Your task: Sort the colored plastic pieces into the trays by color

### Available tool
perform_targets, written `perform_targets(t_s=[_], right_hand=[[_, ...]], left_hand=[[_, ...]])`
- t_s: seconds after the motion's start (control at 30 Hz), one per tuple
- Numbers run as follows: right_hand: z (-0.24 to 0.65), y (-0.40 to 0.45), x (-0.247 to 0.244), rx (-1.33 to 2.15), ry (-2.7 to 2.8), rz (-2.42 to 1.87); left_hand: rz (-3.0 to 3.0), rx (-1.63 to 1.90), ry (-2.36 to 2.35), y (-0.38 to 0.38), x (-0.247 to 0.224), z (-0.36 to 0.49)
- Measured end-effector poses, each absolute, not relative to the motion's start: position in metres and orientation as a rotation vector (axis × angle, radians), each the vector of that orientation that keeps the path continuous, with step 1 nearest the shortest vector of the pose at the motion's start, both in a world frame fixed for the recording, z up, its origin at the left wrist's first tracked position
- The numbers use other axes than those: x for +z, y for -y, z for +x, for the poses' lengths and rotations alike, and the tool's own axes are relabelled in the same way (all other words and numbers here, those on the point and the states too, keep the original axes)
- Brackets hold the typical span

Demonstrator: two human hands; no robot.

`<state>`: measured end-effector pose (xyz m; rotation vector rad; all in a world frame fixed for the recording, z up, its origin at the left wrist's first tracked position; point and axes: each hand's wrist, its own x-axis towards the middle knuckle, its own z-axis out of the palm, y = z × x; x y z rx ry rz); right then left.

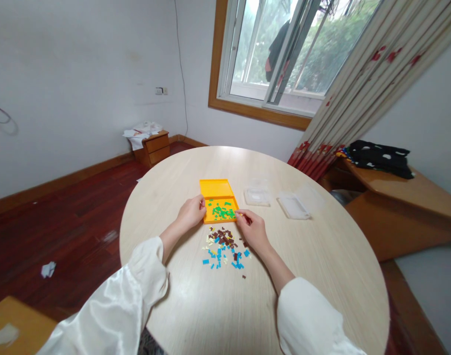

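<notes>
A yellow plastic box (205, 221) lies on the table with its lid (215, 187) folded back flat behind it. Several small green bricks (222, 212) are scattered inside. My left hand (192, 212) has its fingers closed on the box's left edge. At the right edge, my right hand (252, 230) is closed with thumb and fingertips against the box; its inner fingers are partly hidden. Just in front lies a loose pile of brown bricks (224, 237), with cream pieces mixed in. Nearer to me are spread several blue bricks (218, 254).
Two clear plastic boxes, one behind (257, 196) and one further right (295, 206), stand on the round table (321, 276). A wooden desk (425, 190) with dark spotted cloth (381, 157) is at the right. A small cabinet (156, 148) stands by the far wall.
</notes>
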<state>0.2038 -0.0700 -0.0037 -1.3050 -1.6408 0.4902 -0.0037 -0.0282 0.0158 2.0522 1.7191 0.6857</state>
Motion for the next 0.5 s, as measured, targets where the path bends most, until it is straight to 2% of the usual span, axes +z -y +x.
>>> perform_targets(t_s=[0.23, 0.5], right_hand=[[0.202, 0.120, 0.014, 0.524, 2.181, -1.153], [0.185, 0.144, 0.034, 0.673, 2.679, -1.281]], left_hand=[[2.030, 0.738, -1.765, 0.021, 0.011, -0.009], [2.042, 0.710, -1.774, 0.023, 0.014, -0.008]])
